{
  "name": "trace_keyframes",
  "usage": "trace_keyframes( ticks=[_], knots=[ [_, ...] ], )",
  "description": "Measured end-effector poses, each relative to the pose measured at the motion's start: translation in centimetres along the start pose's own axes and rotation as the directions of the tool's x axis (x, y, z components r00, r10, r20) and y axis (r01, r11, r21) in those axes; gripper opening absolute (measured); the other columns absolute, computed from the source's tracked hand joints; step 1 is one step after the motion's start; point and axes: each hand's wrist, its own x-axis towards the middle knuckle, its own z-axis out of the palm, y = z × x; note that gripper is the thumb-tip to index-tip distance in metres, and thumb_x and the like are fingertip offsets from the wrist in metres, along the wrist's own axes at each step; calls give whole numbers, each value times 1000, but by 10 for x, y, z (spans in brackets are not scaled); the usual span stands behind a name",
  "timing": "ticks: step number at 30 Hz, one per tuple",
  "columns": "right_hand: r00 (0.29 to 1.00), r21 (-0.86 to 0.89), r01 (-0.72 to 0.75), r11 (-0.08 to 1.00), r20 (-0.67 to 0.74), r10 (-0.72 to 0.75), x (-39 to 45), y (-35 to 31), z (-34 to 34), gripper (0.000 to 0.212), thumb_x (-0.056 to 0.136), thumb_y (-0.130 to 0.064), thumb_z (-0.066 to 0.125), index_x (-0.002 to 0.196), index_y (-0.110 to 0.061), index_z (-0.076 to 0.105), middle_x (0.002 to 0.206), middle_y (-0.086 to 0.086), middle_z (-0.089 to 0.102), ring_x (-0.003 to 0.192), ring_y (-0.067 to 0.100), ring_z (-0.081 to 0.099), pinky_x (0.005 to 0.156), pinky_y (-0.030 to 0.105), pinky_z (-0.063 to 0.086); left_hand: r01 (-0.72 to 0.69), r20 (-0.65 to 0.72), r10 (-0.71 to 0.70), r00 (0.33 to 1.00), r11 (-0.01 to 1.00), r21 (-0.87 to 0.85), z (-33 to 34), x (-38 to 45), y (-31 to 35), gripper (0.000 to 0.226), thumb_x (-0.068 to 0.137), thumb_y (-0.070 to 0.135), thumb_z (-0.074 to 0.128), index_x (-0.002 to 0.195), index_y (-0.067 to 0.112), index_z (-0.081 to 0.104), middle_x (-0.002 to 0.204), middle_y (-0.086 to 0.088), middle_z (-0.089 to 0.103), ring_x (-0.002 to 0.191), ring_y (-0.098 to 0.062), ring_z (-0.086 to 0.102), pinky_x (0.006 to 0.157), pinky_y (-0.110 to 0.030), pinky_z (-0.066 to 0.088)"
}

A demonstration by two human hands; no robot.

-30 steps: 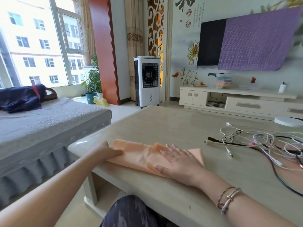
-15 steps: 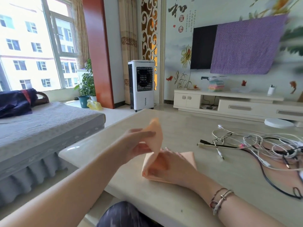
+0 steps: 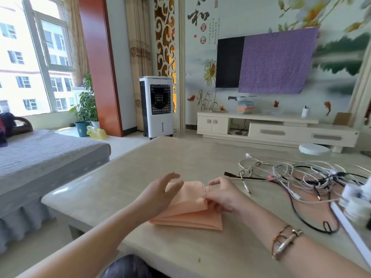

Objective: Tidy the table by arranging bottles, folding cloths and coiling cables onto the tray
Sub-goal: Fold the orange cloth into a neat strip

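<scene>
Left hand [image 3: 158, 194] open, fingers straight, resting against the upper fold of the peach cloth [image 3: 188, 211] on the tabletop [image 3: 140, 167]. Right hand [image 3: 222, 195] pinching the cloth's top edge. Since half a second ago: raised flap laid down. Cable tangle [image 3: 301, 177] just right of the cloth; tray [image 3: 353, 235] edge with white bottles [image 3: 355, 199] at far right.

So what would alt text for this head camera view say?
Two bare hands fold a peach cloth on a beige table: the right hand pinches its edge, the left hand open beside it. Tangled cables lie to the right.
</scene>
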Motion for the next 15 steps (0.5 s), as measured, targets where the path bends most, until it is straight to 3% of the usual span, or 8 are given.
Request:
trace_keyframes(
  ticks=[4, 7, 11, 15],
  knots=[
    [997, -65, 73, 995, -19, -75, -6, 4, -2, 37, 77, -7, 66, 107, -19, 49, 88, 7, 60, 60, 14, 52, 47, 21, 40, -23, 159, -1, 987, 988, 153, 11, -2, 2, 54, 99, 49, 31, 148, 27, 32, 158, 5, 23, 146, -13, 17, 114, -25, 14],
    [994, -94, 93, 991, -53, -99, -6, 13, -5, 37, 64, -13, 65, 94, -25, 47, 90, 11, 63, 65, 17, 55, 58, 26, 42, -110, 250, 20, 968, 930, 350, 23, -3, 4, 59, 99, 55, 22, 152, 31, 19, 161, 8, 7, 148, -14, 0, 119, -32, 2],
    [987, -159, 96, 983, -116, -115, 4, 27, -11, 29, 81, -8, 61, 99, -23, 45, 76, 2, 58, 62, 16, 51, 53, 25, 34, -95, 251, -25, 968, 886, 453, 42, -4, 11, 63, 98, 58, 13, 154, 30, 7, 161, 8, -2, 148, -17, -8, 120, -40, -2],
    [977, -186, 107, 977, -162, -138, 11, 36, -11, 23, 85, -14, 60, 101, -22, 44, 73, 2, 56, 66, 21, 55, 60, 33, 43, -62, 225, -67, 972, 851, 521, 51, 1, 16, 62, 98, 57, 9, 153, 30, 3, 161, 4, -4, 148, -23, -10, 119, -45, 0]
  ],
)
